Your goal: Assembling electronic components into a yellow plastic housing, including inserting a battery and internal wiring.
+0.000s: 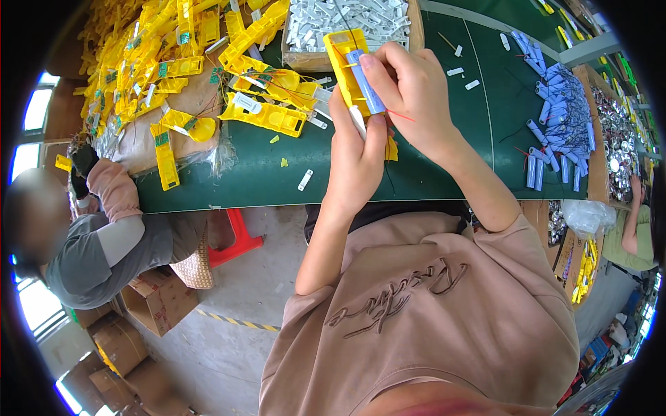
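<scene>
Above the green table, my left hand (355, 163) is closed around a long yellow plastic housing (337, 46), held tilted. A slim white part (357, 122) shows along the housing by my left fingers. My right hand (421, 97) pinches a blue cylindrical battery cell (371, 91) with thin red and black wires. The cell lies along the inside of the housing; whether it is fully seated I cannot tell. My right hand covers part of the housing's edge, and its lower end (392, 150) shows below my fingers.
Yellow housings with wires (267, 118) lie to the left, beside a large heap (132, 76). Behind my hands stands a box of small white parts (347, 24). Blue cells (565, 104) are piled at the right. A co-worker (104, 236) sits at the left, near a red stool (238, 239).
</scene>
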